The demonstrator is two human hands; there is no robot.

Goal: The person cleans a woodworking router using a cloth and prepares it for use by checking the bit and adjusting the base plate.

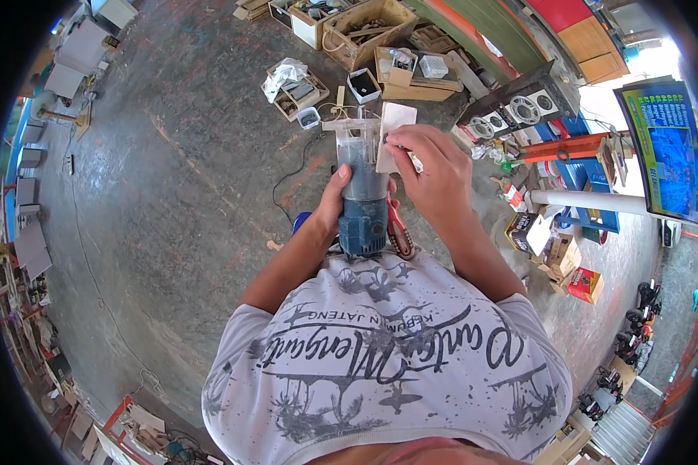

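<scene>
My left hand (335, 194) is closed around a blue-and-grey power tool (361, 225), a trim router by its shape, held upright against my body with a flat clear plate (339, 125) at its top. My right hand (426, 163) has its fingers pinched at the tool's upper right, against a white flat piece (397, 115); what exactly they grip is too small or hidden to name. A red-handled tool (399, 232) is just right of the router's lower body, partly behind it.
Ahead on the concrete floor (194, 178) are wooden crates (357, 39), small bins (363, 85) and a black cord. At right stand speaker panels (520, 108), a red-and-blue rack (574, 155), a screen (659, 155) and cardboard boxes (558, 256). Panels (70, 62) line the left side.
</scene>
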